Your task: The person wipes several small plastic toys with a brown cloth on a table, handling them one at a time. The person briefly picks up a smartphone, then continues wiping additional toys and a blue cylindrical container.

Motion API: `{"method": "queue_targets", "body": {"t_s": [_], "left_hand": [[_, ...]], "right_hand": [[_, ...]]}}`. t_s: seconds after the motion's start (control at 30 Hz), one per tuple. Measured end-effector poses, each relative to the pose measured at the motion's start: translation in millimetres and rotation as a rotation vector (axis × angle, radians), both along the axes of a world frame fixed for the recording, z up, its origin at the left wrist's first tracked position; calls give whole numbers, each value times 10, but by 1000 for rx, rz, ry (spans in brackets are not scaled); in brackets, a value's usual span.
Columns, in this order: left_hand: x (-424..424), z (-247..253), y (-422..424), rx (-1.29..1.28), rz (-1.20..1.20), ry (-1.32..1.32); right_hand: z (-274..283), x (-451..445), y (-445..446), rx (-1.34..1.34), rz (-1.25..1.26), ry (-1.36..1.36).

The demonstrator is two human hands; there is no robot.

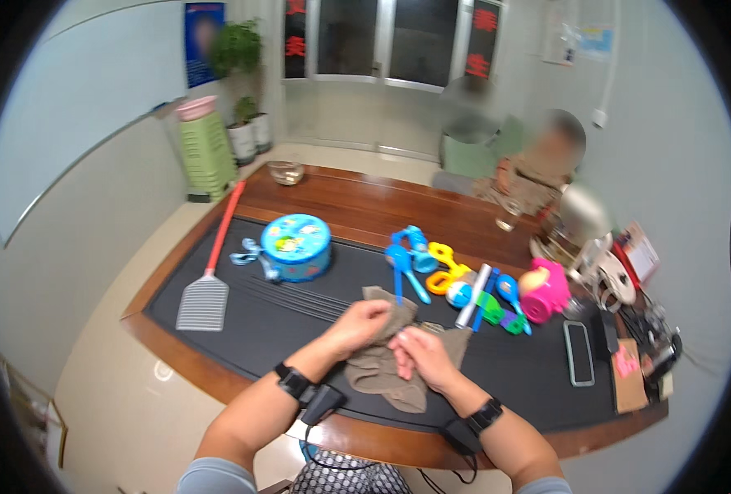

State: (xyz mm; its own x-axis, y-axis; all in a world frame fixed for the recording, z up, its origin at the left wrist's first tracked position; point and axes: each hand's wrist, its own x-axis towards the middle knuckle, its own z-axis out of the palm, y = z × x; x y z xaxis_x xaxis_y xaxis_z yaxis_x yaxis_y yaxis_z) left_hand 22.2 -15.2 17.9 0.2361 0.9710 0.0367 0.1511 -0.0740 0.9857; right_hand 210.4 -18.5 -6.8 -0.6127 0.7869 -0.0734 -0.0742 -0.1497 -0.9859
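Bunched brown cloth (381, 370) lies on the black desk mat under both my hands. My left hand (362, 321) pinches the upper part of this cloth. A thin blue stick (398, 285) rises out of the cloth beside those fingers, its middle covered. My right hand (421, 355) has curled fingers over the cloth; a bit of blue shows at its fingertips, in line with the stick. Just beyond lie a blue rattle toy (397, 254) with a light blue handle and a blue toy hammer (423, 256).
A blue toy drum (297, 247) and red-handled fly swatter (201, 302) lie left. Yellow toy (442, 281), white tube (473, 296), pink toy (544, 293) and phone (579, 353) lie right. A glass bowl (287, 173) stands at the far edge. A person (520, 176) sits across the desk.
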Motion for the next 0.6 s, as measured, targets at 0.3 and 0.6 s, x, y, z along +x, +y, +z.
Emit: {"method": "queue_targets", "body": {"t_s": [0.3,0.6], "left_hand": [[-50,-159,56,-113,-74,-252],[-17,-190,96,-90,-72,-246]], "right_hand": [[84,-44,-29,-7,8,35],[116,-23,-49,5,-9,13]]}}
